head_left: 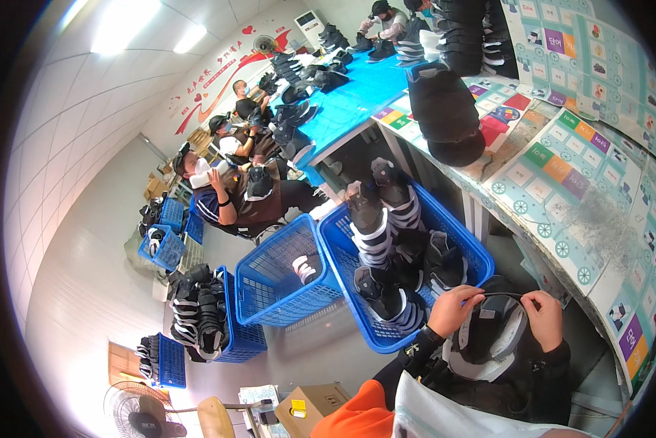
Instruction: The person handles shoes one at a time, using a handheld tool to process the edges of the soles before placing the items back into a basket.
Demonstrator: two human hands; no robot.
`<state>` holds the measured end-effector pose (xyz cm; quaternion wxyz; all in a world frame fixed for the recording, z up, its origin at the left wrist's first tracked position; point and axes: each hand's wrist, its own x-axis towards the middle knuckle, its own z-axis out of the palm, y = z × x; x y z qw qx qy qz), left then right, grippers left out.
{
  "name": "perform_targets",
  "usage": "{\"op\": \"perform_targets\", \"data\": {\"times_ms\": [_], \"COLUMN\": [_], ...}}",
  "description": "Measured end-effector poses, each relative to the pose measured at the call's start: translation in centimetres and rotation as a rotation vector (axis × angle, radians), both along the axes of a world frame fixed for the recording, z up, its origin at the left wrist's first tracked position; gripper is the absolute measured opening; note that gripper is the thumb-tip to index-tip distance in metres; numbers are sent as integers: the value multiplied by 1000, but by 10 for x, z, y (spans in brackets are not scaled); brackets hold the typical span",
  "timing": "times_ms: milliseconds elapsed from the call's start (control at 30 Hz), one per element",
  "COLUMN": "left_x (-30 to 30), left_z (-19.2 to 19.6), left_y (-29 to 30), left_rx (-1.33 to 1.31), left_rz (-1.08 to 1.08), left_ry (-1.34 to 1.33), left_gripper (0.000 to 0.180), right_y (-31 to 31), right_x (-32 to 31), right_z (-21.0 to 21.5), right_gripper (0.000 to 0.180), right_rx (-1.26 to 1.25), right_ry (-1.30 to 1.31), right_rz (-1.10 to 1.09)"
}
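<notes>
I have a black and grey shoe (488, 332) in my lap, its opening turned up toward me, just below the edge of the tabletop (561, 241) with its patterned paper covering. My left hand (455, 308) is curled over the shoe's upper left rim, fingers folded down onto the collar in a pinching grip. My right hand (545, 315) is closed on the opposite rim, thumb and fingers pressed together on the edge of the material, so the shoe sits held between both hands. Just beyond my left hand stands a blue plastic basket (459, 244) heaped with more black shoes with white-striped sides, some standing on end. Beside it, to the left, is a second blue basket (269, 281) with only one shoe lying low inside. Further left a third basket (236, 339) is piled with shoes spilling over its rim. On the tabletop ahead sits a stack of dark shoe uppers (444, 109). Other people sit along a blue-covered bench (357, 95) further off, working on shoes of their own.
</notes>
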<state>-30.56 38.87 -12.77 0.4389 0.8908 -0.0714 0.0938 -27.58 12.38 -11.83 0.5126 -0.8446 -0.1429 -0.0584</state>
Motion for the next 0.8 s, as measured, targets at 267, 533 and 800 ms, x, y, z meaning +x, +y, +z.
{"op": "perform_targets", "data": {"times_ms": [267,533,800], "left_x": [2,-6,-11], "left_z": [10,18,26], "left_y": [-1,-13,-7], "left_rx": [-21,11,-198], "left_rz": [1,79,34], "left_ry": [-16,-102,172], "left_gripper": [20,13,21], "right_y": [7,8,-11], "right_x": [-2,-6,-9], "right_z": [7,12,8], "right_gripper": [7,9,17], "right_rx": [-28,-21,335], "right_ry": [-39,-72,306], "right_rz": [-88,-105,100]}}
